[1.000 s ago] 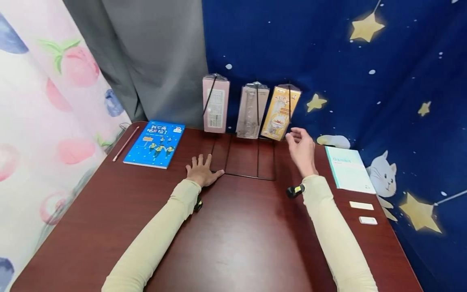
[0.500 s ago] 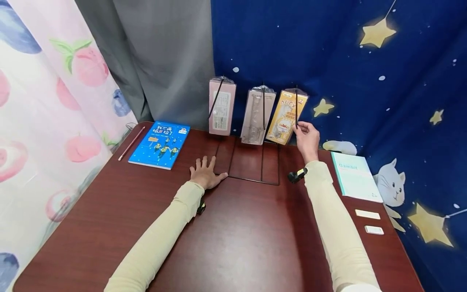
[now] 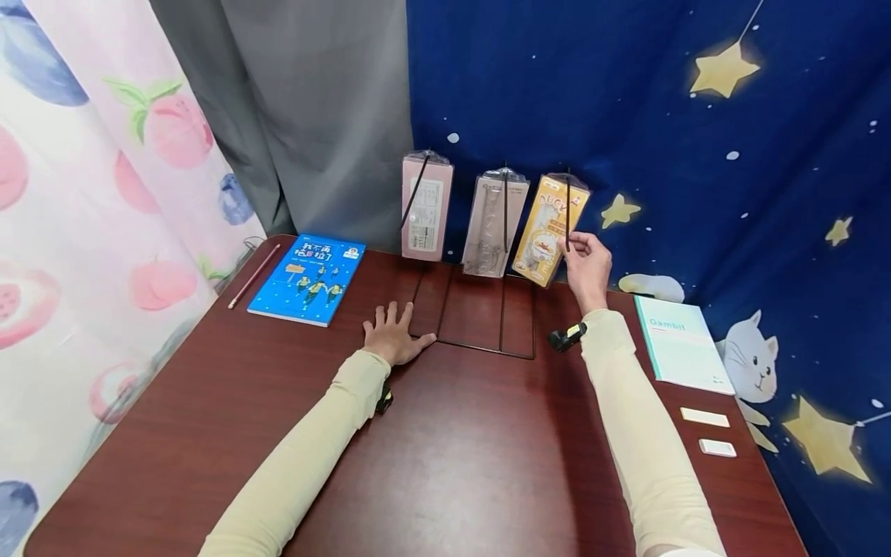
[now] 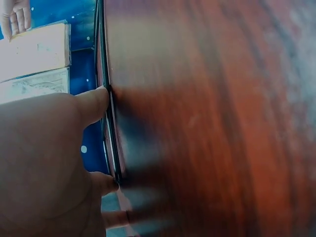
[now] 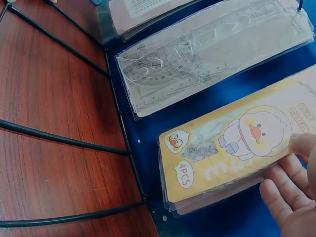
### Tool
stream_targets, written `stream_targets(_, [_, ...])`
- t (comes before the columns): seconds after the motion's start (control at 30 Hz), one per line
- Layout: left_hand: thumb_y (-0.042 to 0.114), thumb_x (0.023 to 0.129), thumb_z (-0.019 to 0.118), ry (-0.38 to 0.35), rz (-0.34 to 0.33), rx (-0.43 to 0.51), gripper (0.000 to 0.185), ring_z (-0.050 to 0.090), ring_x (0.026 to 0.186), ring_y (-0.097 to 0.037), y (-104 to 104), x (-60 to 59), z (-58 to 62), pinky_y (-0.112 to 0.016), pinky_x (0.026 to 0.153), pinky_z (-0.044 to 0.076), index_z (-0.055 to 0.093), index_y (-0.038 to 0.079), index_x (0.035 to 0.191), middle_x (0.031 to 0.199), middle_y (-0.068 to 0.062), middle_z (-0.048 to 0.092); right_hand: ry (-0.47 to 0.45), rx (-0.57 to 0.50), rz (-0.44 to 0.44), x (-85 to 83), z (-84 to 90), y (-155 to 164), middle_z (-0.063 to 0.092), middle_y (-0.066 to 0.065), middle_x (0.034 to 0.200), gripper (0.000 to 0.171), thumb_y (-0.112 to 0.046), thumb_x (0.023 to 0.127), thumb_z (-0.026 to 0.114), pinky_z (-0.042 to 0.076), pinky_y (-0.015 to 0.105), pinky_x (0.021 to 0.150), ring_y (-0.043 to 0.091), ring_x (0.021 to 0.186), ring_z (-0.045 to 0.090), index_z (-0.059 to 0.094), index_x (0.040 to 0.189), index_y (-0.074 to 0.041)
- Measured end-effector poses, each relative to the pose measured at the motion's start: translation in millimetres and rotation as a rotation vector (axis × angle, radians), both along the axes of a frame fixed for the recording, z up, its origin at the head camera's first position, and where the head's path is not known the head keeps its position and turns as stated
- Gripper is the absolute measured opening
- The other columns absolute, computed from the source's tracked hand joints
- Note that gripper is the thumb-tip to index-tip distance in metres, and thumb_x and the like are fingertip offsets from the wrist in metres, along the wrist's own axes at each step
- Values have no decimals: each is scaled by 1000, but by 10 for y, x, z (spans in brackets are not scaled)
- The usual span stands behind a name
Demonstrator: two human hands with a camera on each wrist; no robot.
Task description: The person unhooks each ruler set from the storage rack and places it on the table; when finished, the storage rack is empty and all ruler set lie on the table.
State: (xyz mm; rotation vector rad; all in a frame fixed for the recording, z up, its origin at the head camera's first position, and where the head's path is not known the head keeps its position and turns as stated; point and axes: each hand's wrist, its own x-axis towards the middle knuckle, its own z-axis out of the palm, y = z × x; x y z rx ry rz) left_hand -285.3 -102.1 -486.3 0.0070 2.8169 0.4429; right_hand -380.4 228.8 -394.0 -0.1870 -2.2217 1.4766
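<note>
My right hand point(image 3: 588, 269) pinches the right edge of a yellow duck-print ruler set pack point(image 5: 219, 148), thumb on the front and fingers behind. The pack hangs tilted from a black wire display rack point(image 3: 480, 349). Beside it on the rack hang a clear-fronted ruler set pack point(image 5: 182, 66) with a protractor showing, and a pink pack point(image 3: 421, 220) with a white label. My left hand point(image 3: 391, 338) rests on the table, fingers spread, its thumb point(image 4: 94, 104) touching the corner of the rack's wire base.
On the brown table point(image 3: 431, 433), a blue book point(image 3: 306, 280) and a pencil point(image 3: 254, 277) lie at left. At right lie a pale "Gambit" notebook point(image 3: 682, 342) and two small white blocks, one point(image 3: 704, 418) behind the other point(image 3: 718, 449). Curtains point(image 3: 334, 116) stand behind.
My right hand has moved from beside the yellow pack onto its right edge and now pinches it. The left hand stays in place. The head view has shifted slightly.
</note>
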Motion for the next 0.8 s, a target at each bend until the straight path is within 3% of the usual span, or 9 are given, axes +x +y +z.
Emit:
stream_targets(0.13, [66,101,46,16,-2,10,89,8,160,-48,4,39,37,-68,125,13,13,16,168,174,-21,10,-3,-44,25,36,7,-3,73,1,94,27,-25,96,76,59,22,80,17,89,72,73,112,-4])
stream_targets(0.3, [65,102,45,32,1,-2,88,10,160,-47,-14,78,70,-68,125,15,15,16,168,174,-21,12,3,-78,59,75,8,-22,73,2,95,26,-23,97,74,62,29,83,18,87,72,73,113,-3])
stream_targets(0.6, [63,102,46,28,3,6,86,10,161,-45,27,91,102,-66,127,14,16,16,168,174,-19,12,11,-79,69,198,31,12,72,0,98,31,-24,100,70,58,16,73,2,77,67,72,121,-2])
stream_targets(0.8, [64,102,45,24,11,2,87,8,161,-46,25,80,85,-67,127,13,14,17,168,174,-19,10,-5,-82,99,263,33,17,73,5,102,32,-25,100,70,56,13,71,3,79,67,71,123,-3])
